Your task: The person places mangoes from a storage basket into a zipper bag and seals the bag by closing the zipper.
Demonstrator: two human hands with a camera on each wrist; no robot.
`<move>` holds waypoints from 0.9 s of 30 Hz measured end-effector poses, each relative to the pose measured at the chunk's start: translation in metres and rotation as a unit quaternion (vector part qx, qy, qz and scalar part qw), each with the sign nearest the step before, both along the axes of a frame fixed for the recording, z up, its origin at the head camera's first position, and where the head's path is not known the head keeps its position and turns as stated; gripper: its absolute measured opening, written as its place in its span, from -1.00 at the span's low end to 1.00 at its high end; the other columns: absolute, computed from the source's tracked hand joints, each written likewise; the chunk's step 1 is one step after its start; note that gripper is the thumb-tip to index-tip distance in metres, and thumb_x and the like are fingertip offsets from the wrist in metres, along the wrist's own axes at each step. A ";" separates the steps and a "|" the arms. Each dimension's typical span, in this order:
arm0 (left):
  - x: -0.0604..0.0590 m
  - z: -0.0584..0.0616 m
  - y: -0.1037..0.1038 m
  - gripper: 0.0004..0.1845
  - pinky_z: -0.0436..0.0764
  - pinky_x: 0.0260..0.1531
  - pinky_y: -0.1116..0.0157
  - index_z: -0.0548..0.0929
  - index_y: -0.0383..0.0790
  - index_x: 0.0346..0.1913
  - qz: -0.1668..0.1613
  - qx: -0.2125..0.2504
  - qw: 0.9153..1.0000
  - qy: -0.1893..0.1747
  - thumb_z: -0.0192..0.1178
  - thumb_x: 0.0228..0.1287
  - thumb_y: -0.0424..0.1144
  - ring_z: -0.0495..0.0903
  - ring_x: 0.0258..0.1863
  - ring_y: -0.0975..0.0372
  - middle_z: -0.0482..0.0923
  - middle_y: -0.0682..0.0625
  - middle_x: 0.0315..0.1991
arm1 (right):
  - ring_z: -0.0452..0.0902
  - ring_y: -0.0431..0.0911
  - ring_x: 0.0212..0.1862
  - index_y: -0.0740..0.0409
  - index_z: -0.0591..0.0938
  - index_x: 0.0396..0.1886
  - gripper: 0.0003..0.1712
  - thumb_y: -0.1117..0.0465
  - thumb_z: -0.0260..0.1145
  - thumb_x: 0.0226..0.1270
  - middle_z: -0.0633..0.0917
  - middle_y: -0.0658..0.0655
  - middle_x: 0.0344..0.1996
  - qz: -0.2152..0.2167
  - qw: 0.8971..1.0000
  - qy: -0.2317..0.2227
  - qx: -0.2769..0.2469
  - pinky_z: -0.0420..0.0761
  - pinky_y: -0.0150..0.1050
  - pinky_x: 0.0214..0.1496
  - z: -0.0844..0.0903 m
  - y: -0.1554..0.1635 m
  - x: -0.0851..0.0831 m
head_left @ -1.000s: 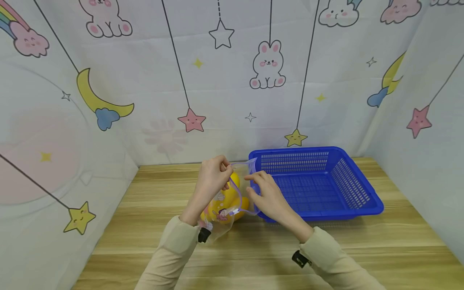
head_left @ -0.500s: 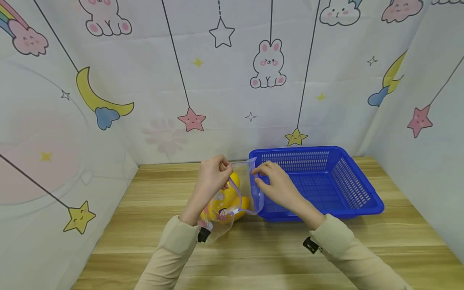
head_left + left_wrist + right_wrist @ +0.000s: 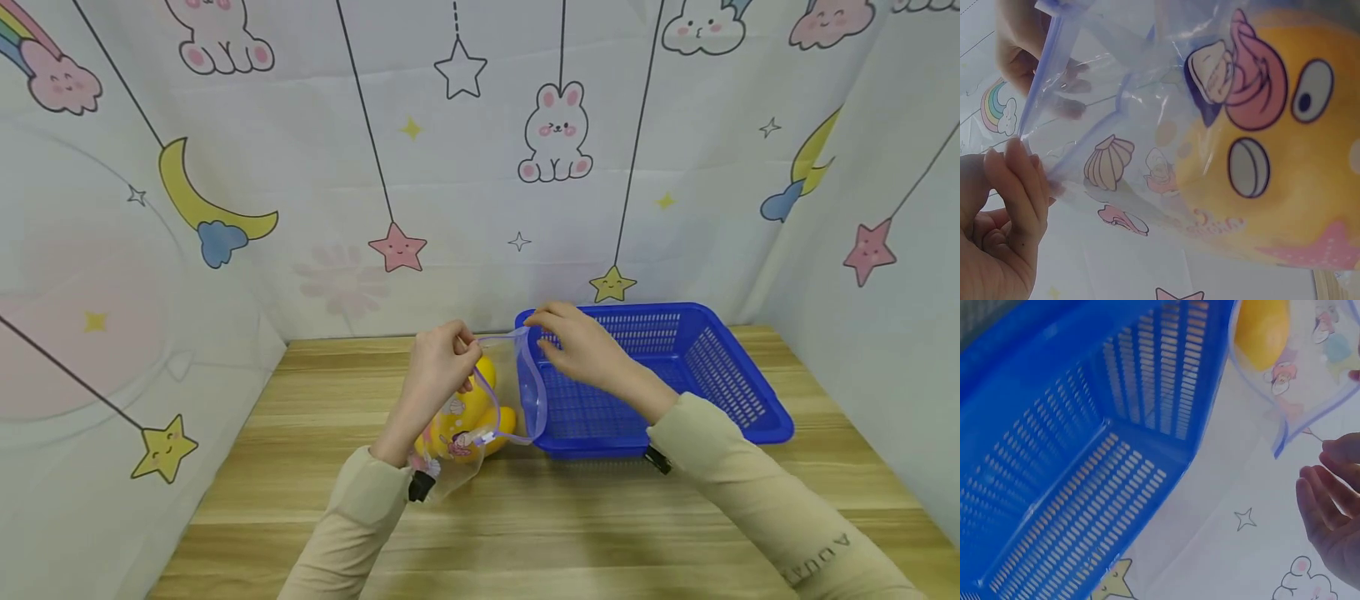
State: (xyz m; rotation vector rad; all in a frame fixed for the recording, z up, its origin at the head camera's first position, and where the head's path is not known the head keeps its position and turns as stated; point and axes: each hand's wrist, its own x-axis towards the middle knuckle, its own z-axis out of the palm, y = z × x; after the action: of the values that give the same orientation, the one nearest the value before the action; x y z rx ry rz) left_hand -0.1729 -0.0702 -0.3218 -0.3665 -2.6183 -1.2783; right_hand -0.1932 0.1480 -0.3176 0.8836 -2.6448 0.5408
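A clear zip bag (image 3: 507,354) with purple edging and cartoon shell prints has its mouth spread apart on the table's left half. Inside it, rounded smooth yellow things (image 3: 468,408) show through the film. My left hand (image 3: 444,362) pinches the near side of the bag's mouth between thumb and fingers, seen closer in the left wrist view, where the hand (image 3: 1007,225) fills the lower left corner. My right hand (image 3: 581,346), its fingers loosely bent, is at the bag's far right corner; in the right wrist view its fingertips (image 3: 1307,481) are just off that corner.
A blue plastic basket (image 3: 753,379) with slotted walls stands to the right of the bag, partly beneath my right forearm. The wood-grain table (image 3: 322,467) ends at a white printed cloth (image 3: 472,183) behind.
My right hand has drawn off the bag's mouth, first to the right and then up toward its far corner. The left hand keeps its pinch in the same spot.
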 end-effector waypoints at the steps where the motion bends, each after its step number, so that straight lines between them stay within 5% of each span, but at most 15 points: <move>1: 0.000 0.000 0.000 -0.91 0.55 -0.80 0.37 0.59 -0.32 -0.37 0.001 0.000 1.000 -0.002 0.15 0.25 -0.36 0.46 -0.90 0.34 0.55 -0.06 -0.72 | 0.56 0.01 -0.02 0.21 0.63 0.04 -0.68 0.36 0.27 0.27 0.64 0.18 -0.04 0.009 1.000 0.005 0.012 0.64 -0.11 -0.03 0.001 0.000 -0.003; 12: 0.002 0.003 -0.002 -0.91 0.57 -0.79 0.35 0.60 -0.33 -0.36 -0.001 0.011 1.000 -0.012 0.16 0.25 -0.36 0.48 -0.89 0.32 0.56 -0.08 -0.70 | 0.55 0.03 0.05 0.23 0.58 0.12 -0.56 0.46 0.26 0.21 0.63 0.18 0.01 0.052 0.994 0.009 0.097 0.64 -0.11 0.07 -0.007 -0.003 -0.025; 27: 0.002 0.001 -0.005 -0.90 0.58 -0.79 0.35 0.62 -0.31 -0.34 -0.003 0.018 1.000 -0.012 0.17 0.26 -0.33 0.49 -0.88 0.31 0.60 -0.08 -0.68 | 0.63 0.01 -0.10 0.26 0.68 -0.10 -0.72 0.48 0.14 0.29 0.69 0.15 -0.15 0.062 0.997 -0.027 0.046 0.67 -0.15 -0.03 -0.016 -0.015 -0.035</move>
State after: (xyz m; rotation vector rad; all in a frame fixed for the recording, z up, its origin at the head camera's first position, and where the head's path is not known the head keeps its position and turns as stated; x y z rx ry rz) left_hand -0.1710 -0.0755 -0.3206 -0.3546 -2.6119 -1.3384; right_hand -0.2287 0.1330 -0.3334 1.0805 -2.6951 0.4827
